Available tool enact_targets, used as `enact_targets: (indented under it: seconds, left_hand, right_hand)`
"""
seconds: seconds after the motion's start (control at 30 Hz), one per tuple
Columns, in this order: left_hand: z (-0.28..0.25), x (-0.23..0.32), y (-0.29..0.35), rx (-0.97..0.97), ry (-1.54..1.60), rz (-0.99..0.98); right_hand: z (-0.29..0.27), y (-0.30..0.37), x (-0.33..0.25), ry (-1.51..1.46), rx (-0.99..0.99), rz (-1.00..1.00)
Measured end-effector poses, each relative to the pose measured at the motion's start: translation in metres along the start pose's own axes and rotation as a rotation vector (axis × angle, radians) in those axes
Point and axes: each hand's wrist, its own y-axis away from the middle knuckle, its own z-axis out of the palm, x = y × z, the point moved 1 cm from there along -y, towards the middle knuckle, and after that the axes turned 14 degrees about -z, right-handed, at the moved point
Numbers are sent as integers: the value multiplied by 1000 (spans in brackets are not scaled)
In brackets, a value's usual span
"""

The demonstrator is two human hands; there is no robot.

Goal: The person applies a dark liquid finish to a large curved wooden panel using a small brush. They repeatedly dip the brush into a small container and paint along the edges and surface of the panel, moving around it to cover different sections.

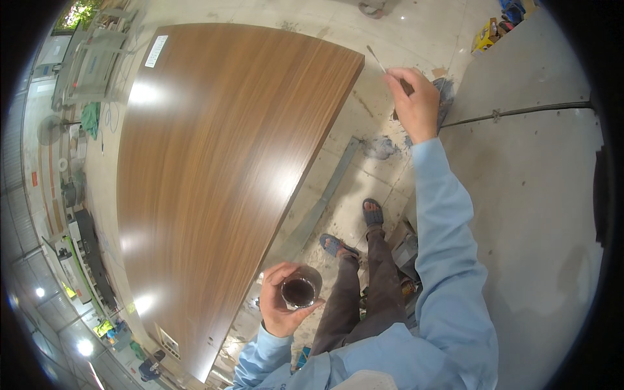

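My left hand (284, 309) is curled round a clear glass cup (318, 279) with dark brown liquid (298, 292) in it, beside the near right edge of a large wood-grain panel (221, 136). A white label (156, 51) is stuck near the panel's far left corner. Farther off, my right hand (416, 101) is closed on a slim tool with a brown handle and a thin metal shaft (376, 60); its exact kind is unclear. The tool points up and left, past the panel's far right corner, and appears apart from it.
To the right stands a large grey surface (520, 175) with a dark seam. A yellow box (485, 38) sits at its far end. A long grey strip (335, 182) lies on the stained floor near my sandalled feet. Machines (97, 62) line the left side.
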Motion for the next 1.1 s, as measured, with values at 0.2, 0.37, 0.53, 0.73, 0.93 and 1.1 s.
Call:
enact_targets:
  seconds: [0.2, 0.37, 0.53, 0.73, 0.93, 1.1]
  left_hand:
    - [6, 10, -10, -19, 6, 11]
    - [10, 13, -10, -20, 37, -20]
    - [11, 15, -9, -28, 39, 1]
    - [15, 21, -9, -42, 64, 9]
    - [9, 22, -5, -14, 62, 24]
    - [5, 14, 2, 16, 66, -24]
  right_hand:
    - [-1, 15, 0, -99, -359, 103]
    - [5, -3, 28, -70, -17, 219]
    - [1, -47, 14, -207, -17, 96]
    - [55, -114, -9, -371, -303, -304]
    - [79, -95, -14, -351, -437, -410]
    - [70, -51, -38, -345, -423, -469]
